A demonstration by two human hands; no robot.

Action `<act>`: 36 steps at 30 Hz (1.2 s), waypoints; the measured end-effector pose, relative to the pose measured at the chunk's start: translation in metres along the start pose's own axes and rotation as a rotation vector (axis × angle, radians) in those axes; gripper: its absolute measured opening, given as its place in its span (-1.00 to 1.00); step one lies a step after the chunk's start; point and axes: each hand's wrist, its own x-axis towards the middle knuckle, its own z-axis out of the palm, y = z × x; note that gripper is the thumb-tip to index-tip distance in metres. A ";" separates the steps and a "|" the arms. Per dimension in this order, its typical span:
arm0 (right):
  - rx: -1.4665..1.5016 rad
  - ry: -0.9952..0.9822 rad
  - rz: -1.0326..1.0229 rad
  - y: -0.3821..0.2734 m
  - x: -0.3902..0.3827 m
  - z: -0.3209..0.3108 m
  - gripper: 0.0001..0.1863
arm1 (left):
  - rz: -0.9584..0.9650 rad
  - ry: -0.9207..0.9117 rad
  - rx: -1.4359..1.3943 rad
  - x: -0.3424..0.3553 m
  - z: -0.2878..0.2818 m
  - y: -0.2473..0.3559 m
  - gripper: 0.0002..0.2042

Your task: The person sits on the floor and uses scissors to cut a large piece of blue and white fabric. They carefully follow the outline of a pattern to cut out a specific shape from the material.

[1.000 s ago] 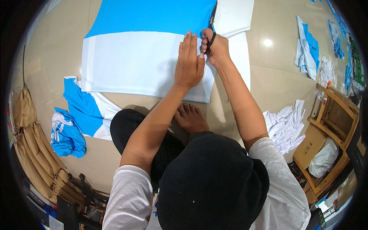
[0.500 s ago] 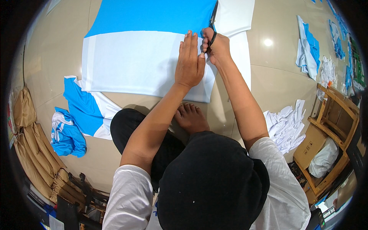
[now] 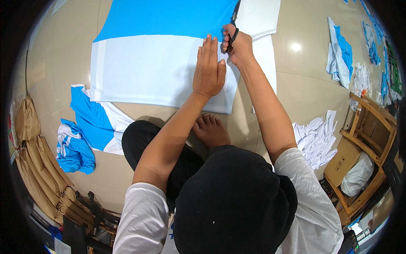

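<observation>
A large blue and white fabric piece (image 3: pixel 144 67) lies spread on the floor, with a white fabric layer (image 3: pixel 262 59) under its right edge. My left hand (image 3: pixel 209 67) lies flat on the white band, fingers stretched toward the blue part, holding nothing. My right hand (image 3: pixel 237 44) grips black scissors (image 3: pixel 234 17) by the handles; their blades point away from me along the blue piece's right edge, and whether they are fully closed I cannot tell. My bare foot (image 3: pixel 211 131) rests on the floor below the fabric.
Blue and white garments (image 3: pixel 91 122) lie at left near brown folded material (image 3: pixel 34 161). More fabric pieces (image 3: pixel 338 55) and a white pile (image 3: pixel 313 139) lie at right, beside a wooden frame (image 3: pixel 372 114) with a cardboard box (image 3: pixel 342 163). Tiled floor (image 3: pixel 296 89) surrounds the work.
My right hand and the scissors have moved slightly upward, away from me, along the fabric's edge. My left hand stays in about the same place.
</observation>
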 end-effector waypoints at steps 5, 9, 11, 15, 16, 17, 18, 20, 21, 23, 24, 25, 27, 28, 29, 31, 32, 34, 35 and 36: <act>0.008 0.002 -0.005 0.000 -0.002 0.001 -0.75 | 0.003 0.010 0.010 0.000 0.001 0.000 -0.34; 0.022 0.001 -0.003 0.000 -0.001 0.001 -0.75 | -0.006 0.008 -0.015 0.000 0.000 0.002 -0.34; 0.031 -0.003 -0.003 0.000 -0.002 0.002 -0.76 | -0.003 0.011 -0.013 0.000 0.000 0.001 -0.35; 0.040 -0.003 -0.014 0.002 0.000 0.003 -0.77 | -0.007 0.014 -0.006 0.000 0.001 0.001 -0.35; 0.036 -0.002 -0.015 0.002 0.000 0.002 -0.77 | -0.008 0.014 -0.006 0.000 0.001 0.001 -0.35; 0.033 0.000 -0.016 0.002 0.000 0.002 -0.77 | -0.009 0.013 -0.006 0.000 0.001 0.000 -0.35; 0.030 0.001 -0.017 0.003 0.000 0.002 -0.78 | -0.009 0.011 -0.009 0.000 0.001 0.001 -0.35; 0.030 0.006 -0.023 0.004 0.001 0.001 -0.77 | -0.008 0.007 -0.014 0.000 0.000 0.001 -0.35; 0.030 0.009 -0.026 0.004 0.001 0.002 -0.77 | -0.008 0.007 -0.015 0.000 0.000 0.001 -0.35; 0.022 0.002 -0.039 0.005 0.001 0.001 -0.77 | -0.010 0.006 -0.016 0.000 0.000 0.001 -0.35; 0.018 -0.002 -0.046 0.004 0.000 0.001 -0.78 | -0.008 0.008 -0.016 0.000 0.000 0.001 -0.36; 0.017 -0.001 -0.039 0.003 -0.001 0.001 -0.77 | -0.006 0.010 -0.017 -0.001 0.000 0.001 -0.36; 0.015 0.001 -0.026 -0.001 -0.001 0.001 -0.76 | -0.006 0.011 -0.019 -0.001 0.000 0.002 -0.36; 0.021 0.007 -0.030 -0.003 -0.001 0.002 -0.75 | -0.008 0.009 -0.020 -0.001 0.000 0.002 -0.36; 0.027 0.014 -0.034 -0.005 0.000 0.004 -0.74 | -0.010 0.008 -0.022 -0.001 0.000 0.002 -0.36; 0.028 0.017 -0.042 -0.008 0.004 0.005 -0.73 | -0.005 0.012 -0.011 -0.001 0.001 0.001 -0.36; 0.023 0.013 -0.046 -0.008 0.005 0.005 -0.73 | -0.003 0.015 -0.005 -0.001 0.002 0.001 -0.36; 0.020 0.014 -0.049 -0.008 0.009 0.005 -0.72 | 0.001 0.013 -0.008 -0.001 0.001 0.001 -0.36; 0.023 0.018 -0.047 -0.008 0.011 0.006 -0.73 | 0.003 0.011 -0.009 0.000 0.001 0.001 -0.36; 0.026 0.020 -0.045 -0.008 0.012 0.006 -0.73 | 0.001 0.011 -0.011 0.000 0.001 0.001 -0.36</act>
